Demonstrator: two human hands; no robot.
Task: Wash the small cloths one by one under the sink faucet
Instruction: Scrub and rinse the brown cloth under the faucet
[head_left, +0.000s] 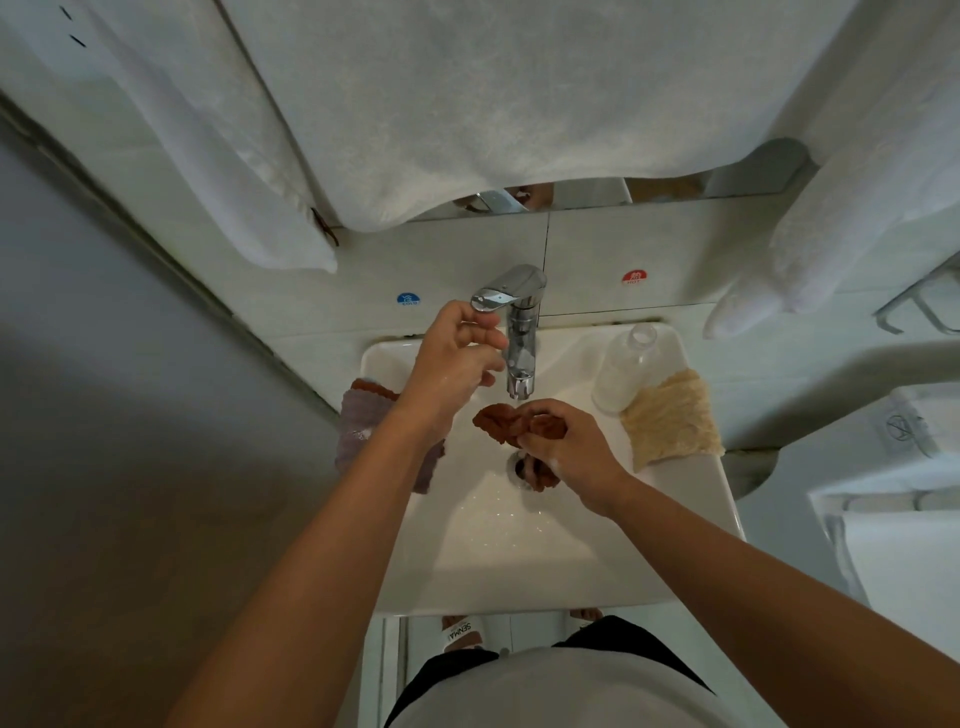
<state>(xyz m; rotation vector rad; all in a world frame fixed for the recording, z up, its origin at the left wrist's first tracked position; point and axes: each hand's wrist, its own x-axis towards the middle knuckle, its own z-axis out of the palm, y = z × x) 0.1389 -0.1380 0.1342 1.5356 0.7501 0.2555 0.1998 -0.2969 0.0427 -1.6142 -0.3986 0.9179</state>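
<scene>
My right hand (569, 449) grips a wet, bunched brown cloth (501, 423) just below the spout of the chrome faucet (521, 348), over the white sink (498, 551). My left hand (457, 358) is raised beside the faucet, its fingers loosely curled and touching the tip of the lever handle (493, 300). A grey-mauve cloth (363, 431) with a brown one under it lies on the sink's left rim. A pale yellow cloth (670, 415) lies on the right rim.
A clear plastic bottle (623, 371) stands on the sink's back right corner next to the yellow cloth. White towels (467, 104) hang above the faucet and at both sides. Cold (409, 299) and hot (633, 277) stickers mark the wall tiles.
</scene>
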